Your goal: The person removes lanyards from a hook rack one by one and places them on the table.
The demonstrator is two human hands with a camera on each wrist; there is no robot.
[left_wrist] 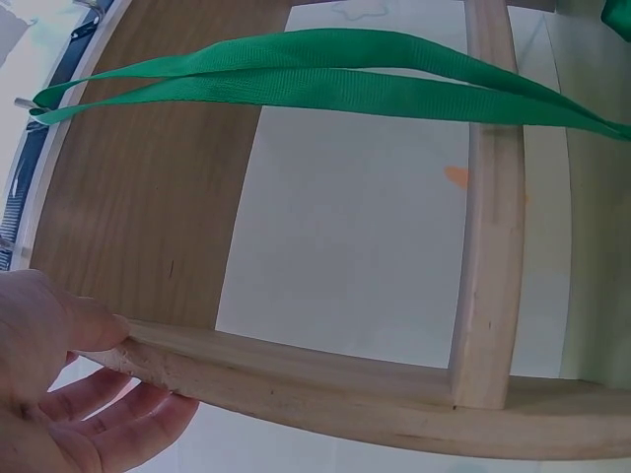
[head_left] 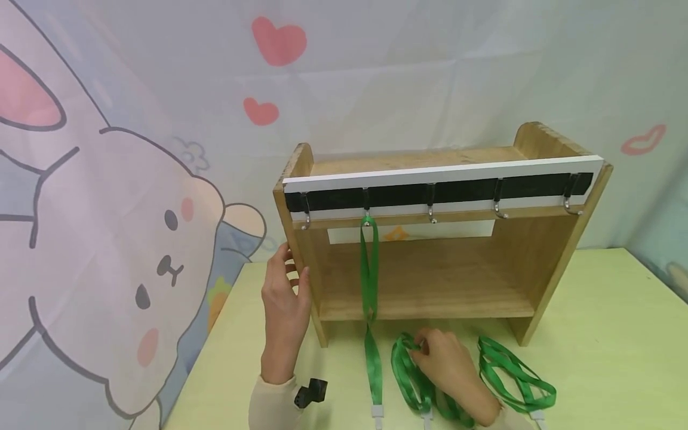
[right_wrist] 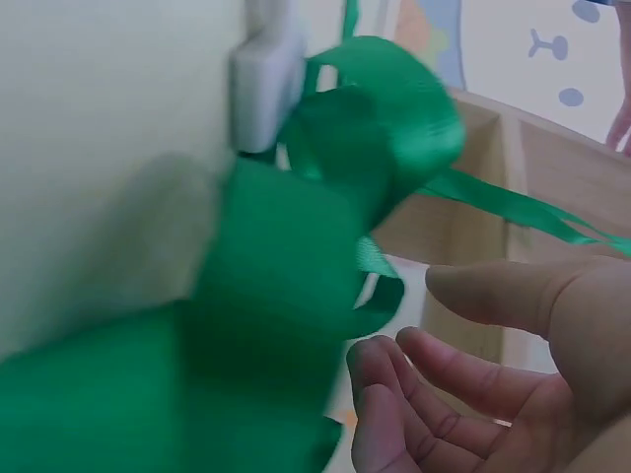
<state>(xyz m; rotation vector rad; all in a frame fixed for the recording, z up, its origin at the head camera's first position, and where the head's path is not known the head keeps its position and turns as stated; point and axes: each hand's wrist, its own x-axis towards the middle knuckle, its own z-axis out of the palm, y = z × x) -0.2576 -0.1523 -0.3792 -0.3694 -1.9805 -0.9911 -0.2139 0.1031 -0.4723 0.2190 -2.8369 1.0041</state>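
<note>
My left hand [head_left: 286, 298] grips the left side panel of a wooden shelf [head_left: 430, 280], thumb on one face and fingers round its edge; the left wrist view shows this hold [left_wrist: 99, 384] closely. One green lanyard [head_left: 369, 269] hangs from the second hook from the left, its white clip end low at the front. My right hand [head_left: 448, 361] is at a looped green lanyard [head_left: 408, 373] on the table. In the right wrist view its thumb and fingertips [right_wrist: 449, 286] stand apart, right beside the green ribbon [right_wrist: 286, 266].
A white rail with a black strip [head_left: 405, 196] runs across the shelf front, bearing several metal hooks [head_left: 432, 212]. Another green lanyard [head_left: 513, 373] lies coiled on the pale table [head_left: 607, 334] to the right. Behind hangs a printed cloth [head_left: 376, 89] with a cartoon rabbit.
</note>
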